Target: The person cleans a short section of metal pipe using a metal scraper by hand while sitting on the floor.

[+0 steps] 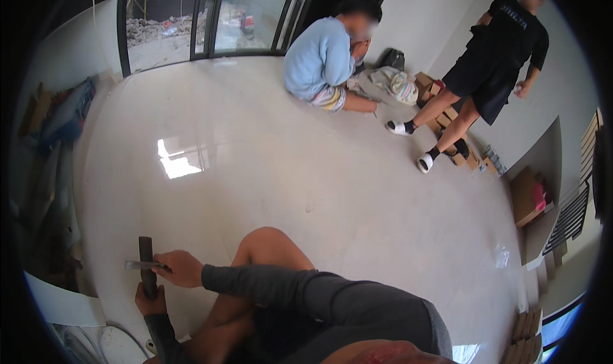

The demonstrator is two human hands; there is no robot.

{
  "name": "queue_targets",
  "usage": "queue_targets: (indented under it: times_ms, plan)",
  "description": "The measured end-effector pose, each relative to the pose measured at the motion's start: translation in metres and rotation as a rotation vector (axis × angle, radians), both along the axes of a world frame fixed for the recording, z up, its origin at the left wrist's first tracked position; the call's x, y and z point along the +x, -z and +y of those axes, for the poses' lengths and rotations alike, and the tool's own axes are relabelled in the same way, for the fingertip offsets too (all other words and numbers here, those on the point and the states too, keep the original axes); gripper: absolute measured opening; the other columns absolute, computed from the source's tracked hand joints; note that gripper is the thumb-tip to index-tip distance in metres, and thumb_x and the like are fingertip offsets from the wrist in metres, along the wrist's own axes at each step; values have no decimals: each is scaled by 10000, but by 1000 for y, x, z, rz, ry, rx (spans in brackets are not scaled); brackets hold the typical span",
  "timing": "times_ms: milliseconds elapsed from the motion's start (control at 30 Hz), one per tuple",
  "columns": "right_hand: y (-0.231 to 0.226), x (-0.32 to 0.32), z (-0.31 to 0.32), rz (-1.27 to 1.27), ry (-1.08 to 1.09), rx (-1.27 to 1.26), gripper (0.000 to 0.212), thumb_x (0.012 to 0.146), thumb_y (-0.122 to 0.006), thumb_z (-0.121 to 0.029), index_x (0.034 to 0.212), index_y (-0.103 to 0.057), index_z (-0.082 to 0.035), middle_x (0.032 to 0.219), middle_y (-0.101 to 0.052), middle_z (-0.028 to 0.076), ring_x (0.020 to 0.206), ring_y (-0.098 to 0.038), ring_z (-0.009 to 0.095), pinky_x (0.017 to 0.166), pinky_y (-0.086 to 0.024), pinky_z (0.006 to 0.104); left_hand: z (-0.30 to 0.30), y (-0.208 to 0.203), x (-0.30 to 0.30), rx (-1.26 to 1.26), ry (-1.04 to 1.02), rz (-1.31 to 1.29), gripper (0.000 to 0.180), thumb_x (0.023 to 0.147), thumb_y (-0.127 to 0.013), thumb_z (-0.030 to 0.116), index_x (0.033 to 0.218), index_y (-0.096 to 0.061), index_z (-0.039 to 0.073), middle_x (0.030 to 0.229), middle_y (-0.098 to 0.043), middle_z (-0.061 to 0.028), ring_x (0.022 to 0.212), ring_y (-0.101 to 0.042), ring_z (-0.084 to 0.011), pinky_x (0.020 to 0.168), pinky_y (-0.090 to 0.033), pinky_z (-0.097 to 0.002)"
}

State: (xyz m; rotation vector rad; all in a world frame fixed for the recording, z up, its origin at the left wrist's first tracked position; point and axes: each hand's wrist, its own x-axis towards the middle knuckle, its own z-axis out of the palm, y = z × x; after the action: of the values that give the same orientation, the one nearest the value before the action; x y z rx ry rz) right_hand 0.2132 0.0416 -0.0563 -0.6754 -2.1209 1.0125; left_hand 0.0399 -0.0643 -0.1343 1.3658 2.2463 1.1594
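I sit on the pale glossy floor (306, 172) with one bare knee (268, 243) raised. My left hand (149, 298) grips the lower end of a dark upright bar (146, 255). My right hand (180, 268), in a dark grey sleeve, holds a thin grey metal blade-like tool (142, 264) that lies across the bar. Both hands meet at the lower left of the head view, close above the floor.
One person in a light blue top (322, 61) sits on the floor at the back; another person in black (495, 58) stands at the right. Cardboard boxes (440, 115) and a bag (396, 83) line the right wall. Clutter lies along the left wall (57, 121). Glass doors (204, 19) are at the back.
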Motion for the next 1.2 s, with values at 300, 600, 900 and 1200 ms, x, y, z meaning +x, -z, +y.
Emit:
queue_targets:
  times_ms: [300, 600, 900, 1200]
  plan:
    - [18, -1, 9, -14, -27, -43, 193, 926, -557, -222, 918, -532, -31, 671, -550, 192, 670, -568, 401, 590, -418, 458, 11, -1, 18, 43, -54, -85, 307, 685, -791, 193, 767, -561, 6, 646, -575, -109, 582, -546, -232, 603, -457, -374]
    - [34, -2, 8, 58, -51, -161, 206, 943, -557, -224, 919, -534, -21, 608, -492, 178, 555, -501, 349, 534, -378, 404, 13, 20, 16, -40, -104, -145, 346, 717, -781, 260, 757, -558, -2, 638, -571, -125, 575, -546, -253, 598, -450, -395]
    - [41, -10, 6, 103, -57, -183, 209, 946, -558, -222, 917, -525, -17, 591, -470, 170, 530, -473, 335, 521, -366, 395, 12, 37, 3, -88, -138, -189, 355, 728, -775, 280, 758, -562, -3, 628, -566, -121, 562, -541, -240, 578, -442, -401]
    - [53, -8, 11, 118, -34, -156, 213, 934, -570, -225, 910, -521, -20, 604, -489, 185, 565, -512, 375, 530, -381, 414, 14, 33, 9, -73, -106, -307, 351, 763, -759, 296, 776, -552, 14, 561, -529, -73, 426, -507, -174, 421, -416, -346]
